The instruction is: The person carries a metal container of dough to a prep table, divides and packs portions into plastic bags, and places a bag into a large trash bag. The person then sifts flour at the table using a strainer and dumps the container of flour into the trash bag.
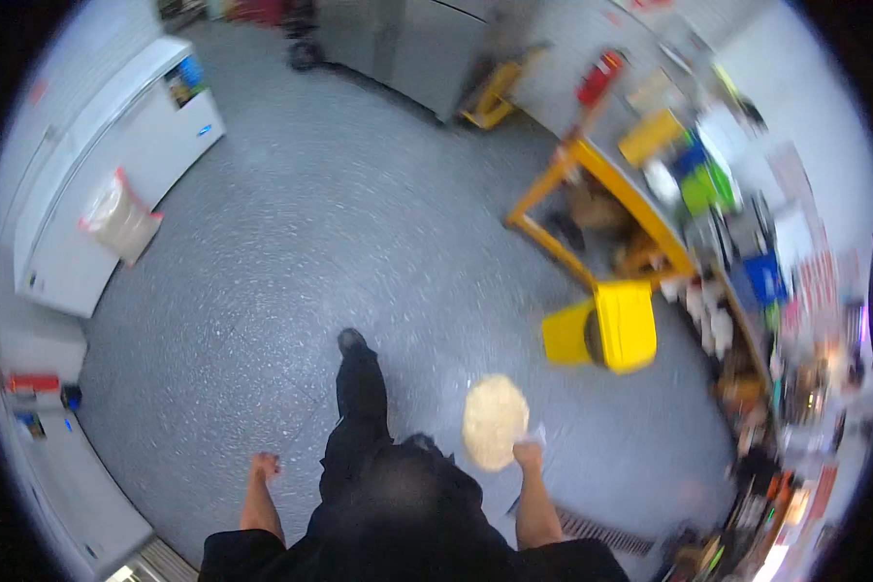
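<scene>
My right hand (pixel 528 454) is closed at the near edge of a pale yellow, rounded bundle (pixel 495 419). A whitish crumpled bit beside the fist looks like the gathered neck of a plastic bag; what fills it I cannot make out. The bundle hangs above the grey floor, right of my leg. My left hand (pixel 265 466) is at my other side, its fingers curled in with nothing seen in them. One dark shoe (pixel 351 339) shows ahead on the floor.
A yellow bin (pixel 626 327) stands at right, by a yellow-framed workbench (pixel 640 209) loaded with clutter. White chest freezers (pixel 116 184) line the left, a filled bag (pixel 121 218) against one. A floor drain grate (pixel 601 533) lies near my right elbow. Steel cabinets (pixel 398 48) stand ahead.
</scene>
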A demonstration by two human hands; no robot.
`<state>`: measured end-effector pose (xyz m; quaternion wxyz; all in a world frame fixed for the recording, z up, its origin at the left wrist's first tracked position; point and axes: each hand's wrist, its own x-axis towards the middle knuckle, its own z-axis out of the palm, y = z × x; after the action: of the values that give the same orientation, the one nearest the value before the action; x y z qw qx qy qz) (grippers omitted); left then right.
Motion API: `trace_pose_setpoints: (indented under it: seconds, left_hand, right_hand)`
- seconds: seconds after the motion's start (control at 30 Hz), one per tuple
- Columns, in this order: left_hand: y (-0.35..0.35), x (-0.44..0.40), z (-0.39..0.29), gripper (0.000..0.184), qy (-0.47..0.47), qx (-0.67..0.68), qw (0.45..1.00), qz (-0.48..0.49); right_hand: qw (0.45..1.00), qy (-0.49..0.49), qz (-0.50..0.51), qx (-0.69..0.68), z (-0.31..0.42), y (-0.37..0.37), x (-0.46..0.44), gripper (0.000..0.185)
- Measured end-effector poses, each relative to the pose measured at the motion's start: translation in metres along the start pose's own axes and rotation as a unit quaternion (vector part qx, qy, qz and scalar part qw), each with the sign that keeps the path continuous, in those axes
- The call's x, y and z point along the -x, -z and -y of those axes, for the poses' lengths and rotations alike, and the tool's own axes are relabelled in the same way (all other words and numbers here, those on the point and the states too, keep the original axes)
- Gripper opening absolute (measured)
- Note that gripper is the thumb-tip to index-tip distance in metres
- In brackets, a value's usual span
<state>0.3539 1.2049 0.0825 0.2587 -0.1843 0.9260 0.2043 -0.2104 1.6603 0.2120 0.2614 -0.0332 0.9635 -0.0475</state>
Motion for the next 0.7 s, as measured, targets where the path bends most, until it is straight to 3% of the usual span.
trace_pose_setpoints:
  seconds: [0.03, 0.07, 0.1, 0.13, 0.17, 0.2, 0.27, 0.3, 0.37, 0.4, 0.43, 0.5, 0.53, 0.6, 0.63, 0.7]
  left_hand:
    - [0.004, -0.008, -0.002, 0.032, 0.152, 0.195, 0.968, 0.032]
    - [0.015, -0.012, -0.007, 0.033, 0.286, 0.386, 0.875, 0.06]
    - [0.031, -0.017, -0.014, 0.033, 0.391, 0.559, 0.726, 0.088]
    - [0.051, -0.03, -0.013, 0.032, 0.379, 0.562, 0.732, 0.071]
    - [0.072, -0.044, -0.012, 0.032, 0.366, 0.562, 0.739, 0.057]
    - [0.096, -0.066, -0.007, 0.031, 0.337, 0.51, 0.791, 0.031]
    - [0.148, -0.116, 0.006, 0.029, 0.267, 0.324, 0.907, -0.037]
    - [0.155, -0.133, 0.017, 0.028, 0.217, 0.187, 0.956, -0.065]
    - [0.159, -0.199, 0.052, 0.029, 0.201, 0.204, 0.958, -0.023]
    - [0.168, -0.229, 0.063, 0.03, 0.248, 0.378, 0.888, -0.081]
    - [0.189, -0.261, 0.077, 0.03, 0.285, 0.532, 0.784, -0.142]
    - [0.274, -0.309, 0.103, 0.029, 0.315, 0.614, 0.712, -0.131]
    - [0.313, -0.327, 0.117, 0.028, 0.326, 0.652, 0.673, -0.125]
    - [0.37, -0.364, 0.161, 0.026, 0.334, 0.618, 0.698, -0.138]
    - [0.401, -0.383, 0.187, 0.025, 0.338, 0.6, 0.71, -0.146]
    - [0.453, -0.41, 0.246, 0.025, 0.337, 0.507, 0.776, -0.167]
  right_hand:
    - [1.0, 0.016, 0.019, -0.001, 0.025, 0.003, -0.026, 0.034]
    - [0.999, 0.03, 0.041, 0.0, 0.04, 0.001, -0.044, 0.035]
    - [0.993, 0.087, -0.076, 0.026, 0.058, -0.021, -0.062, 0.032]
    - [0.999, 0.023, 0.031, -0.001, 0.099, -0.004, -0.06, 0.031]
    - [0.993, 0.047, 0.087, 0.066, 0.107, -0.02, -0.082, 0.035]
    - [0.993, 0.069, 0.091, 0.033, 0.097, -0.054, -0.122, 0.041]
    - [0.94, 0.218, 0.127, 0.23, 0.104, -0.079, -0.189, 0.046]
    - [0.947, 0.201, 0.172, 0.181, 0.153, -0.054, -0.201, 0.048]
    - [0.95, 0.139, 0.27, 0.078, 0.218, -0.004, -0.195, 0.053]
    - [0.949, 0.141, 0.268, 0.086, 0.237, 0.009, -0.199, 0.054]
    - [0.949, 0.149, 0.263, 0.089, 0.264, 0.017, -0.213, 0.055]
    - [0.949, 0.147, 0.243, 0.139, 0.306, 0.006, -0.259, 0.057]
    - [0.965, 0.058, 0.233, 0.107, 0.352, 0.017, -0.26, 0.057]
    - [0.976, -0.119, 0.18, 0.028, 0.473, 0.061, -0.238, 0.056]
    - [0.978, -0.11, 0.178, 0.008, 0.484, 0.037, -0.276, 0.055]
    - [0.979, 0.058, 0.193, -0.035, 0.525, 0.021, -0.33, 0.052]
